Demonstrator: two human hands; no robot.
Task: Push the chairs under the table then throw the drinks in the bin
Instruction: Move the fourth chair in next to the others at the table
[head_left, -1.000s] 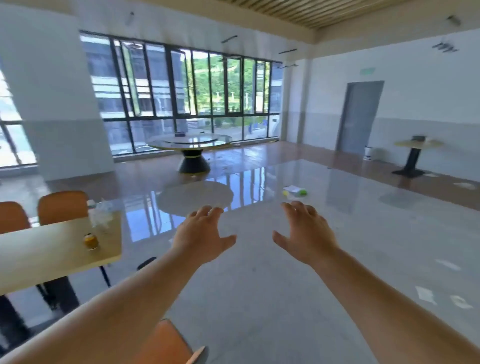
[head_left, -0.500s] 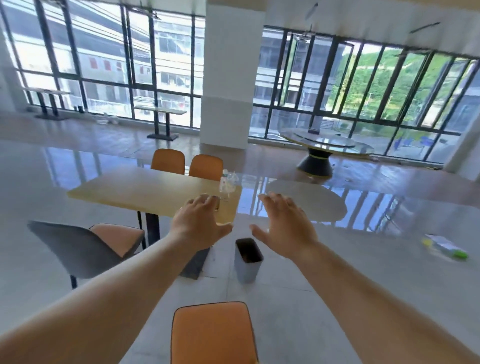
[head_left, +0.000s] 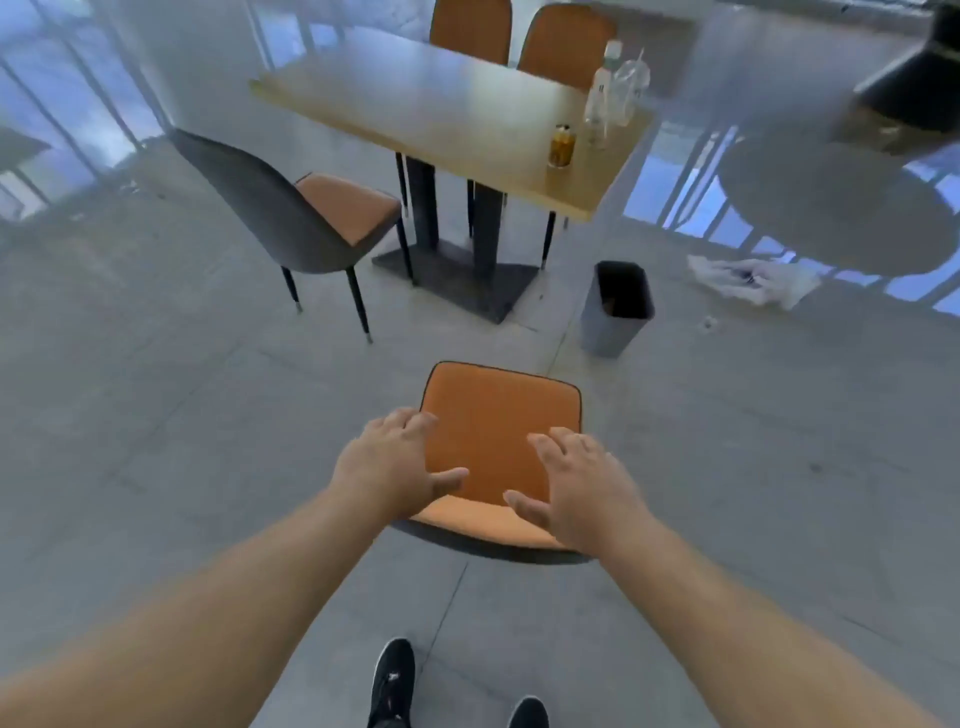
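Short of the table (head_left: 457, 111), both spread, empty hands, left hand (head_left: 392, 467) and right hand (head_left: 582, 488), have now dropped over the near chair (head_left: 498, 415); pushing can begin.

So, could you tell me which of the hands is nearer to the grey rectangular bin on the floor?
Right. The right hand is over the near orange chair's right side, below and just left of the grey rectangular bin; the left hand is at the seat's left edge, farther off.
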